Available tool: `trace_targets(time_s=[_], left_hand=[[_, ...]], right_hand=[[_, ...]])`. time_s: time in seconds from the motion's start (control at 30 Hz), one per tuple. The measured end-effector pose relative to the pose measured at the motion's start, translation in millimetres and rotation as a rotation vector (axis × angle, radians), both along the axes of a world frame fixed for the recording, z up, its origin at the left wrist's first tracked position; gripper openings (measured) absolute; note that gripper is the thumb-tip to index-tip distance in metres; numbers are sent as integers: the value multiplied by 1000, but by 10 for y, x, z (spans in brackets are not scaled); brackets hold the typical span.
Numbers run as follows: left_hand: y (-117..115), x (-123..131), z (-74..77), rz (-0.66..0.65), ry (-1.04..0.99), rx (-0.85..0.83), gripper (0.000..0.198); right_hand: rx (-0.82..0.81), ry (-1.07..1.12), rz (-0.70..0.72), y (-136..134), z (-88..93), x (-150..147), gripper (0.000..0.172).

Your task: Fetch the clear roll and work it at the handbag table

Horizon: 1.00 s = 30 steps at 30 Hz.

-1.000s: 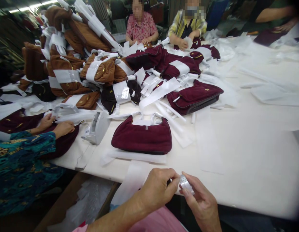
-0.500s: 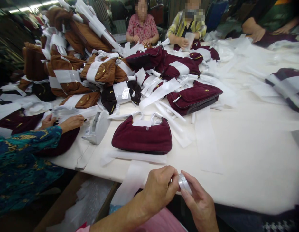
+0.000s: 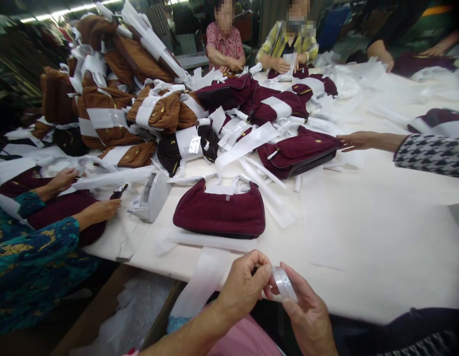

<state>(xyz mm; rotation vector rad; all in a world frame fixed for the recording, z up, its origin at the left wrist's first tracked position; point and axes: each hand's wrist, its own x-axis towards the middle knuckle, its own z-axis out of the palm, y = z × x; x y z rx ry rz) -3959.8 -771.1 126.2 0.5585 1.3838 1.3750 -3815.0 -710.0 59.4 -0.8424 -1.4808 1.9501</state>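
Observation:
A roll of clear tape (image 3: 284, 284) is in my right hand (image 3: 309, 311), fingers curled round its rim at the table's near edge. My left hand (image 3: 247, 279) touches the roll's left side with thumb and forefinger pinched together; whatever they pinch is too small to tell. Beyond my hands a maroon handbag (image 3: 220, 210) lies on the white table (image 3: 385, 237), its handles wrapped in white and pointing away from me. White paper strips (image 3: 203, 277) lie between the bag and the table edge, one hanging over it.
At the left a person in a teal patterned sleeve (image 3: 40, 247) handles another maroon bag, beside a grey tape dispenser (image 3: 149, 198). Wrapped brown bags (image 3: 106, 113) are piled behind. A co-worker's hand (image 3: 357, 141) touches a second maroon bag (image 3: 299, 151) at the right.
A co-worker's arm in a checked sleeve has come in from the right and reached the second maroon bag. The left neighbour's hands have shifted. My hands have hardly moved.

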Motion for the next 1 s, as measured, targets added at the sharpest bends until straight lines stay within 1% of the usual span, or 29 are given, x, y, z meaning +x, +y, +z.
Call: trace_targets(time_s=[0.1,0.2,0.23,0.3,0.4,0.47,0.57,0.63,0.7,0.77,0.83,0.87,0.93,1.0], left_hand=[[-17,42,-56,53,-90,43,30],[-50,109,-100,140,-171,41,38],[-61,133,-105,142,-173,18,40],[-75,174,-100,103,-125,-27,40],[-65,211,-77,76,-59,-2,36],[-46,221,-76,94,-84,28,33],[-29,234,-103,79,-157,7,33],[-31,239,-121,76,-176,-1,33],[-38,229,-127,79,-171,13,32],[-46,195,-118,64,-164,35,31],[-55,140,-101,17,-159,57,30],[-60,109,-92,-19,-154,68,30],[-69,52,-73,-87,-135,90,29],[-77,8,-54,-133,-118,114,28]], right_hand=[[-7,13,-30,-12,-38,-2,51],[30,48,-140,-32,-69,-16,54],[52,46,-178,-41,-76,-24,55],[100,9,-224,-62,-82,-42,55],[191,-88,-240,-92,-58,-71,53],[289,-153,-262,-100,-32,-85,52],[438,-202,-266,-91,-17,-83,50],[471,-211,-241,-83,-36,-63,52],[438,-199,-219,-78,-70,-32,55],[343,-125,-172,-66,-101,4,52],[186,-27,-132,-36,-114,39,46],[98,-14,-115,-13,-110,52,46],[-58,-66,-66,47,-78,69,48],[-174,-121,23,108,-21,71,46]])
